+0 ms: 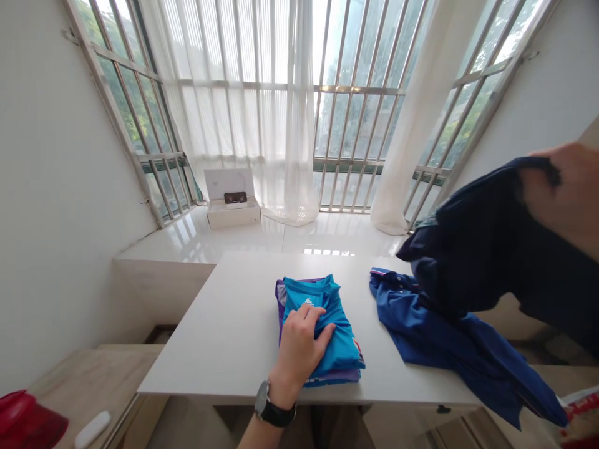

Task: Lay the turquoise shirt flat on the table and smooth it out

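R hand [564, 196] blurred, cut by R edge, fingers unclear; dk garment [472, 243] also blurred + cut there, hiding pt of blue shirt [435, 333]. L hand [303, 340] covers pt of teal tee [344, 346]. Watch dial [262, 399] too sm. to read. Red obj. [30, 416] cut by L edge.

Left fingers [326, 337] rest on a folded turquoise shirt [344, 346].
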Available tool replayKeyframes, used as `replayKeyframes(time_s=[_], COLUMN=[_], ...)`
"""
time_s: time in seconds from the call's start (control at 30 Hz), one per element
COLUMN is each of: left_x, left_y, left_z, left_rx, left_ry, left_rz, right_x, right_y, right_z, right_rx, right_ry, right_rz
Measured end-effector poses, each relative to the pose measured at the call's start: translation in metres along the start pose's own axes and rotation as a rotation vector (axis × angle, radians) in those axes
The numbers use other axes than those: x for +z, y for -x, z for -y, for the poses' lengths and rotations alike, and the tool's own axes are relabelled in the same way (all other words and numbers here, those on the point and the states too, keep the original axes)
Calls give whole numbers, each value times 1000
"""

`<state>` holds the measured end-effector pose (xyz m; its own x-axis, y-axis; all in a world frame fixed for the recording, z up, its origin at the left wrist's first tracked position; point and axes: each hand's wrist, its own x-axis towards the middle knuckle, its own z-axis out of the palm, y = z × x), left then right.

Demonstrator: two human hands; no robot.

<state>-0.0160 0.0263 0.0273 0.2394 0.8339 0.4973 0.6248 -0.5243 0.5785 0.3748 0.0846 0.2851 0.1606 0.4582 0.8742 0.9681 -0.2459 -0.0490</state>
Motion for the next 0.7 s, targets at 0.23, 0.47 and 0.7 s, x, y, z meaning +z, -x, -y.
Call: replayKeyframes(time_s=[0.23,0.47,0.7], left_x=[-3,-11,-18], left_y=[12,15,16], left_z=[5,-15,-21], left_rx=[-104,-133,-63], left_ry=[-49,404,357], left_rz=[-153,-141,-83], right_x=[52,7,-14], right_y=[82,186,152], right_z=[69,177,143], right_rx=[-297,-753,-653], right_ry=[-402,-1077,-865], right_rz=[772,1218,1040])
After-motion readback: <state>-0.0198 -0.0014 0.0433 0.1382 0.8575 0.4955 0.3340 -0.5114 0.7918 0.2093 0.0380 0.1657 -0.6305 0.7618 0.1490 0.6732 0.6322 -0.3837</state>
